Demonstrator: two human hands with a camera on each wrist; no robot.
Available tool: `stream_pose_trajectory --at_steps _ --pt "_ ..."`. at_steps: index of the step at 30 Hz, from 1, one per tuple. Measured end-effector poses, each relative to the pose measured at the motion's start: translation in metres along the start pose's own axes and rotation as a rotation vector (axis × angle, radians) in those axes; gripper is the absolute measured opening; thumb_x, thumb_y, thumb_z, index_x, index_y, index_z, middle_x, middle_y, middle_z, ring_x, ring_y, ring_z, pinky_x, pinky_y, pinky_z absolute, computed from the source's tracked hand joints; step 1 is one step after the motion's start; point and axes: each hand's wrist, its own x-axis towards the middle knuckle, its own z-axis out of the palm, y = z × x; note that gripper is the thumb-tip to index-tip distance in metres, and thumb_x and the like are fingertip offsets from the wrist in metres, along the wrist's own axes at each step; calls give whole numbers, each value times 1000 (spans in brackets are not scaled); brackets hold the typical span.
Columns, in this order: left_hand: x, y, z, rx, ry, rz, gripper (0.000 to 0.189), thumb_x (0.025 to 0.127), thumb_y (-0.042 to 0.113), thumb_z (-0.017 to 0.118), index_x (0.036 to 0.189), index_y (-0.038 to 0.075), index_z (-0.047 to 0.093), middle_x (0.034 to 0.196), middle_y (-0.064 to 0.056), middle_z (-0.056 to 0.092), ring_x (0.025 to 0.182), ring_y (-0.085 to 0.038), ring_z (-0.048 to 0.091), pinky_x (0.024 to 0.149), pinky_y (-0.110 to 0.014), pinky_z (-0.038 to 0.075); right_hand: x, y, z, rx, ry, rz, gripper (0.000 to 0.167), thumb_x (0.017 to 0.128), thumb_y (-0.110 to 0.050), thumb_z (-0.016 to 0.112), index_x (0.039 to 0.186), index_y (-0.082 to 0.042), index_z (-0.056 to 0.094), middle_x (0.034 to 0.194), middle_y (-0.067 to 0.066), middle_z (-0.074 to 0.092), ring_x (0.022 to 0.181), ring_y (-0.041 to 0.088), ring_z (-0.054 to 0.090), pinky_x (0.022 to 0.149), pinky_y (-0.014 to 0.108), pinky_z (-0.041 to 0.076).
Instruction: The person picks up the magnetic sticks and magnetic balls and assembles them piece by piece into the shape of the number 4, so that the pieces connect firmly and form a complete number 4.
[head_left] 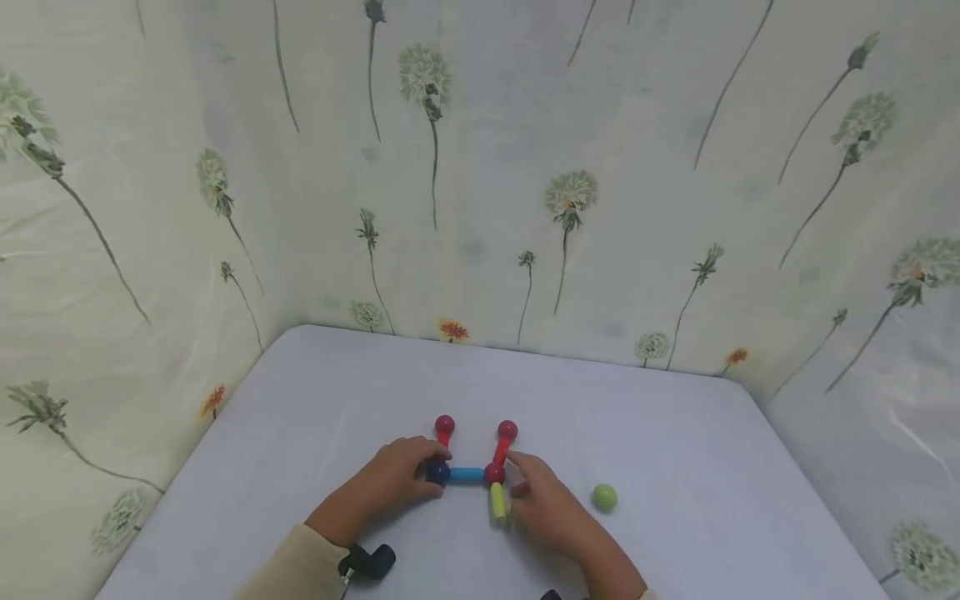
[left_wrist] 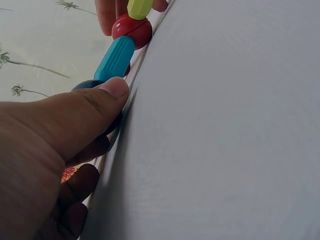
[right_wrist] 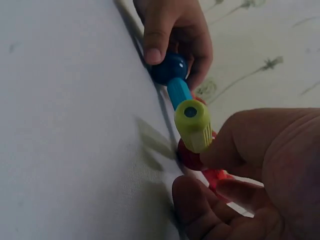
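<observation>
A ball-and-rod building toy lies on the white table. In the head view my left hand (head_left: 397,475) grips its dark blue ball (head_left: 438,472) between thumb and fingers. A light blue rod (head_left: 467,475) runs from there to a red ball (head_left: 494,473), around which the thumb and fingers of my right hand (head_left: 543,504) curl. From that red ball a yellow-green rod (right_wrist: 192,127) sticks out toward me. Two red rods (head_left: 502,451) point away, each capped by another red ball (head_left: 507,430). Fingers partly hide the grip on the right side.
A loose green ball (head_left: 604,497) sits on the table (head_left: 675,450) to the right of my right hand. Behind the table hangs a dandelion-print cloth (head_left: 495,167). A black wrist device (head_left: 372,562) shows by my left sleeve.
</observation>
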Motion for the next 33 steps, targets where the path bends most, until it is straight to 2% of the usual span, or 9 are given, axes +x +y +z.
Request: stream_pose_trajectory --at_steps 6,11,19,27,33 --pt "-2 2 -1 -4 -1 3 51 87 32 86 134 28 66 127 8 68 124 -18 59 107 -50 50 6 8 -5 2 -79 -110 82 88 -10 74 161 -19 38 158 9 46 110 22 63 91 46 60" --pt "-1 1 -1 -7 0 3 50 88 33 86 134 29 66 129 8 68 125 -18 59 108 -49 50 7 8 -4 8 -85 -129 83 87 -9 73 161 -19 37 156 8 47 101 20 61 86 42 60" --pt "0 -1 0 -16 -7 -3 51 88 34 86 134 29 65 130 9 67 127 -18 58 110 -50 49 9 4 1 -18 -71 -122 90 83 -12 77 162 -18 33 118 4 57 90 21 57 75 35 56" --pt "1 -2 1 -16 -6 -3 52 88 34 86 135 30 65 128 10 67 125 -16 59 108 -49 50 13 6 2 -38 -80 -113 86 86 -9 71 162 -19 33 133 5 54 95 21 56 78 35 55" --pt "-1 -1 0 -20 -4 -6 52 88 34 86 135 30 65 129 10 67 126 -17 58 109 -49 49 13 6 2 -61 -71 -119 84 86 -10 72 161 -16 34 137 5 53 96 20 56 80 35 56"
